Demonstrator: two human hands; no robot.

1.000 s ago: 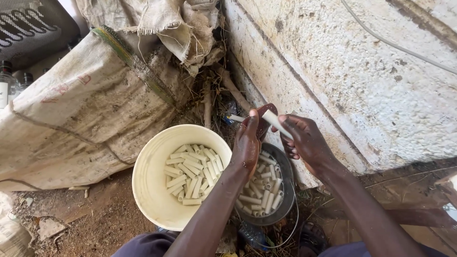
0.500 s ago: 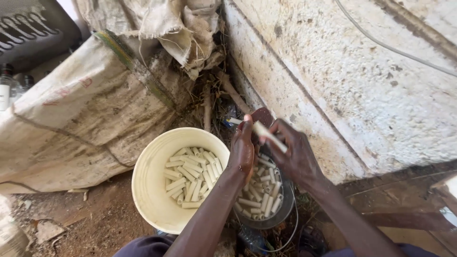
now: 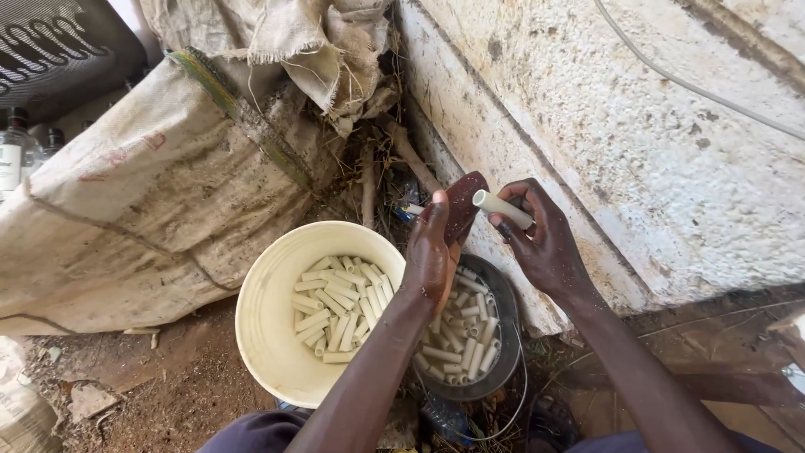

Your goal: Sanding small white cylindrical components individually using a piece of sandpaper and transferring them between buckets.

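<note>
Two containers: cream bucket (image 3: 272,335), dark metal bowl (image 3: 506,335), both holding short white tubes (image 3: 335,306).

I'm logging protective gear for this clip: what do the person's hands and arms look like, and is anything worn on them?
Both arms are bare as far as the view shows: no sleeves, gloves, watch or rings visible. The left hand and right hand are dusted with pale specks, which also run along the forearms. Dark cloth shows only near the bottom edge, at the legs.
</note>
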